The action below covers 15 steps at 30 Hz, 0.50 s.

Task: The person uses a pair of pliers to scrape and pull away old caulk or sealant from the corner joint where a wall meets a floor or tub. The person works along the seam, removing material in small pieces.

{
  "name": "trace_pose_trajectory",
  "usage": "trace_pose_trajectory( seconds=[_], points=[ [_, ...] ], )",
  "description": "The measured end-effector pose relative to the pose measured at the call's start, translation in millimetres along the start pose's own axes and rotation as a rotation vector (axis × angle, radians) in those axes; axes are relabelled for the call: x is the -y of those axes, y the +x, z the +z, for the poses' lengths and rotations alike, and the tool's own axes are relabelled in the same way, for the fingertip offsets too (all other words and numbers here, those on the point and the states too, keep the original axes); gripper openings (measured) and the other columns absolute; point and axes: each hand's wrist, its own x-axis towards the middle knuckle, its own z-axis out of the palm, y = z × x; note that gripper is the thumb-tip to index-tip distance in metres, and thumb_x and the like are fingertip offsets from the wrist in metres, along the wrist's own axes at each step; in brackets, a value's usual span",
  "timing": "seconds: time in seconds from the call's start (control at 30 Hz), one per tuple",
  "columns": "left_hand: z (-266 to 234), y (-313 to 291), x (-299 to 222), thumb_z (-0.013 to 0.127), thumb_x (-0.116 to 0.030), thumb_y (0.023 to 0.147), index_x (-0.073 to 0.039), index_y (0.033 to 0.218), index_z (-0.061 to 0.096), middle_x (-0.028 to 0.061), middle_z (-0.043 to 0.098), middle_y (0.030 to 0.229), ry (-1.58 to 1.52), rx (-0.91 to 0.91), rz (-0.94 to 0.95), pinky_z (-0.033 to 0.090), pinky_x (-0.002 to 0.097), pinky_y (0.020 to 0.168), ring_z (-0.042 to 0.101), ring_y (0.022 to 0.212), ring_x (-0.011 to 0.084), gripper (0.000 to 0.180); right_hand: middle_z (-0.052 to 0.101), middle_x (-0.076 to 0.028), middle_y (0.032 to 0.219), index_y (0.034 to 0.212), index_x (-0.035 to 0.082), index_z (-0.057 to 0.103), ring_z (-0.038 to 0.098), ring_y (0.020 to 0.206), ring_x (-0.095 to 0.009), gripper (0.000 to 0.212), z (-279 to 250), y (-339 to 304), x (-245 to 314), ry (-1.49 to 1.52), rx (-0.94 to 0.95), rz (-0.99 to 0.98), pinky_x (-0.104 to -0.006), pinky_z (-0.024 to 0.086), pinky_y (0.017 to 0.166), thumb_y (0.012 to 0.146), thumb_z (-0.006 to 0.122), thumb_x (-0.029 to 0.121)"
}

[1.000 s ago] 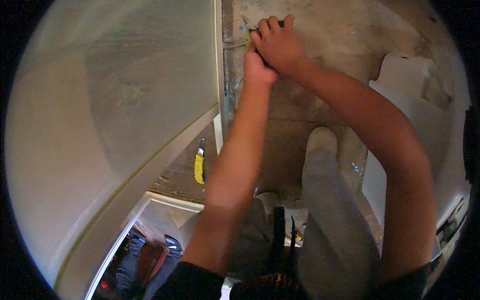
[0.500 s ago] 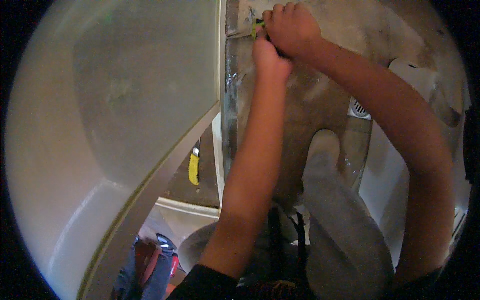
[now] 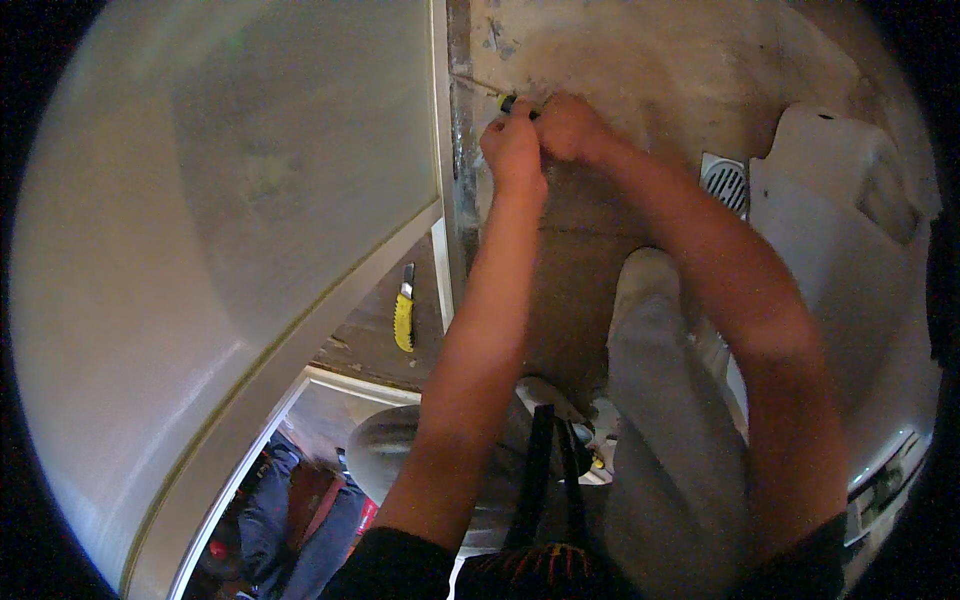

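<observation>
Both my hands are closed around a screwdriver-like tool (image 3: 507, 103) with a yellow-green and black handle. Its thin shaft points left to the metal track at the foot of the white frame. My left hand (image 3: 513, 155) grips the handle from the near side. Just right of it, my right hand (image 3: 570, 128) is wrapped round the handle's rear end, its fingers partly hidden and slightly blurred. A yellow utility knife (image 3: 403, 322) lies on the floor left of my left forearm, blade out.
A large frosted panel (image 3: 300, 150) in a white frame (image 3: 441, 110) fills the left side. A square floor drain (image 3: 726, 184) and a pale ceramic fixture (image 3: 800, 220) are on the right. Dark blue cloth (image 3: 268, 515) shows at lower left, beyond a white sill (image 3: 365, 384).
My hands and the tool have come nearer to me, and the tool's shaft now shows more plainly. The view has shifted a little. The knife lies on the floor in both frames.
</observation>
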Motion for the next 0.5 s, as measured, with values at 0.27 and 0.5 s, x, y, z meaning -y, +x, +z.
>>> trace_pose_trajectory(
  seconds=[0.27, 0.5],
  points=[
    [-39.3, -24.2, 1.0, 0.053, -0.031, 0.085, 0.004, 0.109, 0.045, 0.0109, 0.054, 0.089, 0.102, -0.002, -0.013, 0.043, 0.0316, 0.06, 0.052, 0.075, 0.0172, 0.043, 0.059, -0.014, 0.071, 0.072, 0.0, 0.06, 0.058, 0.066, -0.024, 0.029, 37.2, -27.0, 31.6, 0.818, 0.178, 0.111, -0.0395, 0.048, 0.056, 0.073, 0.054, 0.028],
    [-82.5, -44.8, -22.6, 0.047, -0.045, 0.085, -0.011, 0.098, 0.052, 0.0027, 0.056, 0.084, 0.576, 0.136, -0.063, 0.043, 0.0328, 0.063, 0.052, 0.077, 0.0152, 0.036, 0.06, -0.017, 0.086, 0.085, 0.001, 0.058, 0.06, 0.072, -0.033, 0.023, 31.5, -48.6, 60.7, 1.069, 0.379, 0.255, -0.0525, 0.05, 0.057, 0.075, 0.05, 0.02]
  ],
)
